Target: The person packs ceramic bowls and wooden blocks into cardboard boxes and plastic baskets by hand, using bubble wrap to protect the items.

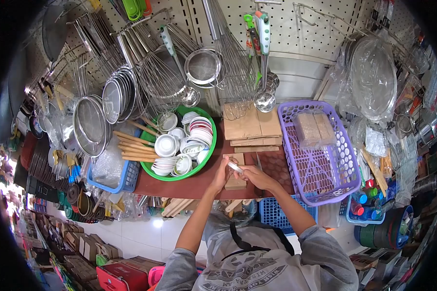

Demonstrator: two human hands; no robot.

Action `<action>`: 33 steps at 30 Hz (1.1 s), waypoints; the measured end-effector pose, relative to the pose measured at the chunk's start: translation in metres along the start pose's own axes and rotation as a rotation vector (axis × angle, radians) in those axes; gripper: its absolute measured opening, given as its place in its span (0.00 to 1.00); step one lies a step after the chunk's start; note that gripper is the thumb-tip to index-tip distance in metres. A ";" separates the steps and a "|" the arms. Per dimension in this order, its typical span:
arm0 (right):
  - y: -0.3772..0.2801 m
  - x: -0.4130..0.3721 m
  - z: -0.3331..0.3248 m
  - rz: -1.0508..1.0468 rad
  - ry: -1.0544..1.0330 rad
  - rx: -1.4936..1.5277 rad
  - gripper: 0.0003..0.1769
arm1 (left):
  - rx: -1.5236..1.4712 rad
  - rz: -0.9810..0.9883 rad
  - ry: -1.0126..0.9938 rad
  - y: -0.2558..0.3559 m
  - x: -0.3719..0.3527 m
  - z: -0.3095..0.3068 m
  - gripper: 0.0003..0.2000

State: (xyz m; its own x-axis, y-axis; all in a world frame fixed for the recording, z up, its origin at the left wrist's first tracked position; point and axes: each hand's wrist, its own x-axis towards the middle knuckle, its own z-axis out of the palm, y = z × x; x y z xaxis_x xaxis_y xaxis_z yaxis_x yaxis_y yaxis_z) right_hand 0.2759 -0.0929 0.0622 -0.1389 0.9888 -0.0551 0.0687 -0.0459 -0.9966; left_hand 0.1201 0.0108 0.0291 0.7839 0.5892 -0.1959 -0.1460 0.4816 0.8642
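Note:
Between my two hands, above the red-brown shelf (179,189), is a small white object (235,167), perhaps a roll of tape. My left hand (222,173) pinches its left end and my right hand (255,176) grips its right end. Under my hands lies a small brown cardboard piece (235,183). Behind it are stacked flat brown cardboard boxes (252,123). A dark, thin tool (259,161), maybe a blade or scissors, lies just right of my hands.
A green basin (179,177) of small bowls stands left, beside wooden-handled tools (136,148). At right sits a purple basket (320,196) with wrapped brown blocks (315,128). Whisks (233,63), strainers (90,126) and ladles (265,101) hang overhead.

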 end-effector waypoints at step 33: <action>0.011 -0.004 -0.009 0.010 -0.073 0.054 0.16 | 0.038 0.036 0.018 -0.008 0.003 0.003 0.30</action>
State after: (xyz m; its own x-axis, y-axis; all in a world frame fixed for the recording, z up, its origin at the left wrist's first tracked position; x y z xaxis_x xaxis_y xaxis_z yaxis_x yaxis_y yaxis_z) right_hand 0.2865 -0.0963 0.0522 -0.2101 0.9754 -0.0670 0.0173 -0.0648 -0.9977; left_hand 0.1253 0.0064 0.0234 0.7672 0.6178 -0.1725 -0.1507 0.4350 0.8877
